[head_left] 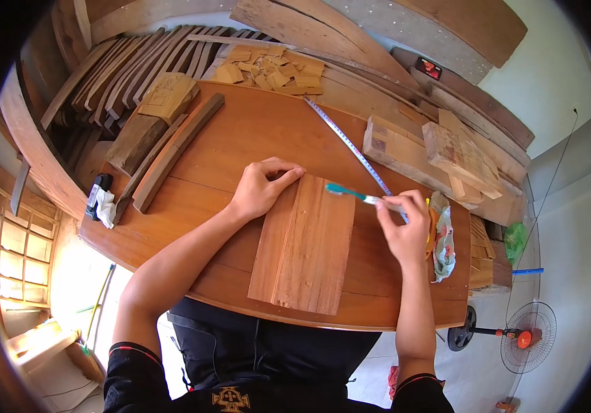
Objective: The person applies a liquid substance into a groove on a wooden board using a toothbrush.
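Shirt (275, 400): showing nearest.
Board (316, 251): running near-to-far.
Right hand (405, 224): gripping left-pointing toothbrush (354, 195).
Left hand (262, 187): touching corner, grip unclear.
Tape (350, 150): lying beyond.

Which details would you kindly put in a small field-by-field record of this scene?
left hand: at the far left corner of the wooden board
right hand: holds toothbrush, its head over the board; contact unclear
surface: brown table
measuring: tape measure, extended
floor, right: fan
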A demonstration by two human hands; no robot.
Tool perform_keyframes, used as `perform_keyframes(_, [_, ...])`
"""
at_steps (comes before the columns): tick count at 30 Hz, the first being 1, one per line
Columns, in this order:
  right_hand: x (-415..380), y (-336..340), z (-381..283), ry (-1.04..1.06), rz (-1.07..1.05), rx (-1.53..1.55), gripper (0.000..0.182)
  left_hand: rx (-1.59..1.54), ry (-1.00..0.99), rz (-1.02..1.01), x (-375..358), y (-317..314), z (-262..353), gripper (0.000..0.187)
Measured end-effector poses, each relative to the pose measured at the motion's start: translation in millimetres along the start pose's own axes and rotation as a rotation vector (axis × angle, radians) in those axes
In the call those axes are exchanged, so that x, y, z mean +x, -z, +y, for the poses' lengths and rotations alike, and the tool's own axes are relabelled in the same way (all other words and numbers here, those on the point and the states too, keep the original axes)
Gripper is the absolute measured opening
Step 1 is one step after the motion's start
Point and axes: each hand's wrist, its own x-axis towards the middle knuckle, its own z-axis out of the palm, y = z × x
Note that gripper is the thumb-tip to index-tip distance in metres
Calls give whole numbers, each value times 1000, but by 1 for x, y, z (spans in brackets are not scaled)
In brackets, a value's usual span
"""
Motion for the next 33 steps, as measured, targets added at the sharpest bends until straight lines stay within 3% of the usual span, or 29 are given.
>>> perform_keyframes(6, [-13,-12,-61,359,-296,106,20,11,-40,7,1,1,-4,28])
perform_keyframes(10, [-5,-10,-11,188,-77,12,17,1,-34,8,1,0,-2,28])
perform_keyframes(11, [-2,-2,1,33,-6,-67,15,2,-40,15,2,-1,-1,28])
perform_keyframes(18, [-14,-12,-64,330,-272,90,19,-3,-67,26,2,-1,-6,26])
perform_keyframes(24, [2,2,0,0,18,-31,16,-3,-56,30,2,0,-5,26])
perform_keyframes(30, [-10,-11,-61,354,-273,61,20,1,-95,40,2,-2,-6,27])
perform_keyframes(33, [-5,-8,-32,228,-197,88,18,-9,-60,30,1,-2,-4,27])
